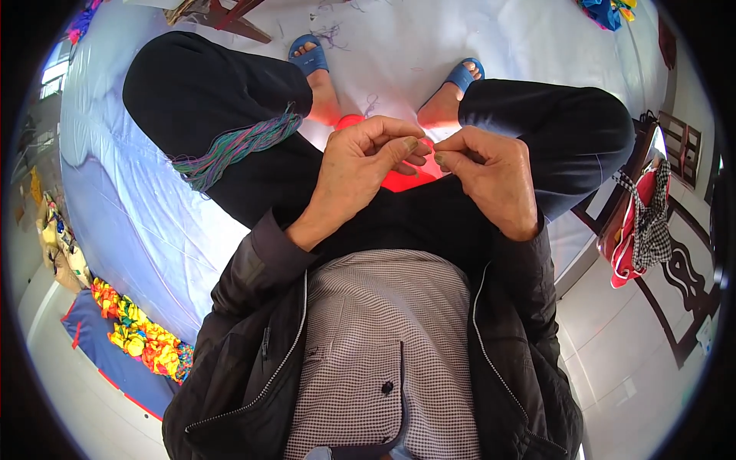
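In front of my lap, my left hand [356,165] and my right hand [491,172] are raised close together. Thumb and forefinger are pinched on each, the fingertips a small gap apart. Whatever sits in either pinch is too fine to make out. Across my left thigh, on black trousers [207,84], lies a loose hank of purple, green and blue thread [238,149]. Behind and below my hands a bright red object [410,182] shows between my legs; my hands hide much of it, so its kind is unclear.
A pale plastic sheet [537,46] covers the floor, with thread scraps [330,34] beyond my blue slippers [308,54]. At right, a red bag [630,234] and a checked cloth [653,222] hang by a dark wooden chair [682,268]. Ruffled yellow and red pieces [146,337] lie at left.
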The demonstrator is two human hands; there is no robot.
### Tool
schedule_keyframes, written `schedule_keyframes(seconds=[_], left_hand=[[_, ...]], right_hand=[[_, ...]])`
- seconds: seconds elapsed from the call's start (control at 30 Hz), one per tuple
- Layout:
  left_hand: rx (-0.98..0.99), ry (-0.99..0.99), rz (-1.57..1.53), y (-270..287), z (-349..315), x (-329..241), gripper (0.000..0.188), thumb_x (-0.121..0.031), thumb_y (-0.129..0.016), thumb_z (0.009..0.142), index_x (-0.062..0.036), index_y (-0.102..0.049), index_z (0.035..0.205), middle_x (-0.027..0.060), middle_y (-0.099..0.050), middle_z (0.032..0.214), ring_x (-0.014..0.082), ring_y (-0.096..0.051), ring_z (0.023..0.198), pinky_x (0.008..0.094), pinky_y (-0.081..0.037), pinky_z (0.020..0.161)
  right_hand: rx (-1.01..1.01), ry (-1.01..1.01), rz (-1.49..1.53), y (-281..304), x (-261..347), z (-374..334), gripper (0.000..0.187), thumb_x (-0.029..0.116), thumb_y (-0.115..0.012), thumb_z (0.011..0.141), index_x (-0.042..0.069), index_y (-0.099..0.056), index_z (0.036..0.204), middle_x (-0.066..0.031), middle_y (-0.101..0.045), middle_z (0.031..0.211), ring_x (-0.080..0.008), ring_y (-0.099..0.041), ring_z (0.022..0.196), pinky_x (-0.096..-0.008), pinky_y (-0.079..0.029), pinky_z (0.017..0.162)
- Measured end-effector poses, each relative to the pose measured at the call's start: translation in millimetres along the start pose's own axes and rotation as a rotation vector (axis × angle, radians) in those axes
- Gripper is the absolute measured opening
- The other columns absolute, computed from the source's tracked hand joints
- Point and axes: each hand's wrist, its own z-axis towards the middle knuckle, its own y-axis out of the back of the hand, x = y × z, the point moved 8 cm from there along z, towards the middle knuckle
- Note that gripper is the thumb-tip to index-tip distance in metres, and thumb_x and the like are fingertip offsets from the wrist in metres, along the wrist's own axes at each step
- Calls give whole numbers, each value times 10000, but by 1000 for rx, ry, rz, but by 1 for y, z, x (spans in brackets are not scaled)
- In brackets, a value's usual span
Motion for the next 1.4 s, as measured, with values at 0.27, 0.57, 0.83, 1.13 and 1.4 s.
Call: schedule_keyframes(seconds=[0.27, 0.57, 0.83, 1.13, 1.4], left_hand=[[5, 24, -6, 2, 0, 6, 180, -67, -590, 1063, 60, -671, 1162, 146, -764, 1025, 221, -757, 875, 342, -623, 807], [-59, 19, 2, 6, -3, 4, 175, -84, -623, 1050, 62, -693, 1118, 127, -751, 978, 195, -743, 824, 324, -625, 766], [-99, 17, 4, 7, -7, 5, 183, -94, -657, 1034, 66, -711, 1108, 94, -732, 973, 160, -720, 833, 306, -621, 742], [-102, -1, 40, 10, -3, 3, 173, -83, -656, 1031, 61, -718, 1104, 82, -731, 974, 139, -695, 852, 293, -614, 748], [-177, -24, 180, 19, -9, -11, 161, -72, -648, 1031, 24, -729, 1132, 43, -736, 984, 74, -656, 841, 253, -552, 732]], right_hand=[[24, -5, -8, -4, -5, -1, 109, -1, -763, 826, -21, -738, 930, -114, -728, 768, -146, -669, 655, -290, -510, 608], [-82, 191, -60, -15, 18, -5, 359, -6, -802, 827, 32, -699, 1168, -33, -692, 851, -72, -571, 599, -244, -441, 536], [-235, 411, -282, -23, 25, -18, 275, 54, -799, 850, 68, -692, 1103, -73, -649, 846, -252, -677, 668, -347, -527, 575], [-348, 567, -296, -19, 33, -15, 147, -22, -785, 841, 30, -720, 963, -97, -665, 804, -224, -650, 609, -320, -480, 526], [-350, 568, -225, -14, 46, -8, 103, -36, -750, 859, 28, -689, 911, -132, -631, 750, -270, -616, 573, -352, -460, 514]])
